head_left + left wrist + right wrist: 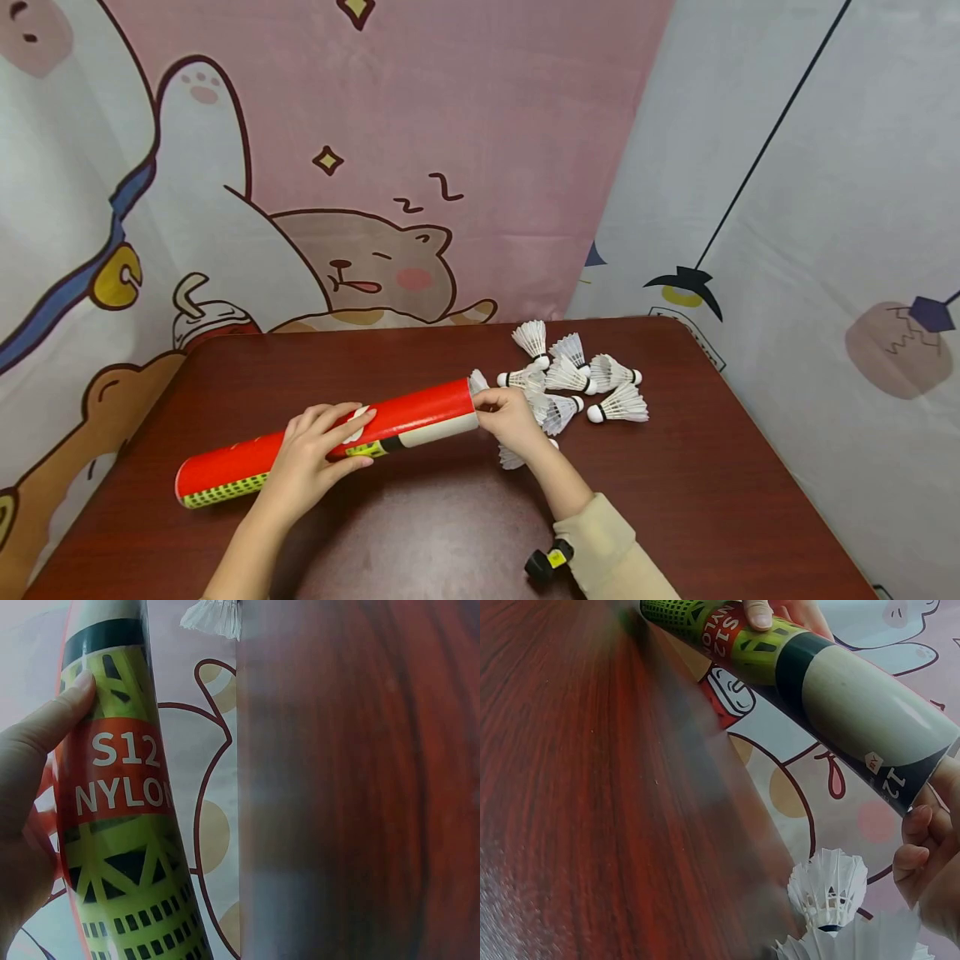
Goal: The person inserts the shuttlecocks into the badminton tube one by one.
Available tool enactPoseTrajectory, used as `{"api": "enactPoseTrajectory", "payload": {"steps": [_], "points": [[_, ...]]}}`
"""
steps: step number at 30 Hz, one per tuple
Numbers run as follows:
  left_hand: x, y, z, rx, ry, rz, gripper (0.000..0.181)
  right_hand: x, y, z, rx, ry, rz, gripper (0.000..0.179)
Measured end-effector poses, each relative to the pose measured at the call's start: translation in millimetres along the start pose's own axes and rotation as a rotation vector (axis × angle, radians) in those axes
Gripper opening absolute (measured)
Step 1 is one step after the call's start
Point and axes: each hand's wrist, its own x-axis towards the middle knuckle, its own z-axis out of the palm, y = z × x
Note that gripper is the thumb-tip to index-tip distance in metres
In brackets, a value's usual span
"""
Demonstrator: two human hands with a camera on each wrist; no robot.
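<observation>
A red shuttlecock tube (435, 408) with a green and white label slants above the table, its right end raised. My left hand (311, 454) grips it around the middle; in the left wrist view the thumb (79, 694) presses on the label above "S12 NYLON". At the tube's right mouth, my right hand (510, 421) has its fingers curled against the opening. White feathers of a shuttlecock (477, 381) show just beyond these fingertips, the rest of it hidden by tube and hand. In the right wrist view, curled fingers (913, 859) sit right at the tube's rim.
Several white shuttlecocks (570, 377) lie in a loose pile beyond my right hand. One shuttlecock (618, 404) rests at the pile's right side, another (512, 457) partly behind my right wrist. The brown table (720, 500) meets a cartoon-printed cloth (480, 167) at its back edge.
</observation>
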Motion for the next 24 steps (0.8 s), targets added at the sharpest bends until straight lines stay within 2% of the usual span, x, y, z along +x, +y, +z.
{"api": "enactPoseTrajectory", "payload": {"steps": [5, 12, 24], "points": [[0.1, -0.1, -0.4, 0.004, -0.012, -0.009, 0.065, -2.1, -5.1, -5.1, -0.022, 0.003, 0.021, 0.009], [-0.7, -0.9, -1.1, 0.004, -0.006, -0.017, 0.062, -6.9, -17.6, -17.7, -0.084, 0.022, -0.013, 0.009], [0.3, -0.5, -1.0, 0.01, 0.003, -0.008, 0.076, -17.0, -21.1, -51.0, -0.165, 0.134, -0.054, 0.013]]}}
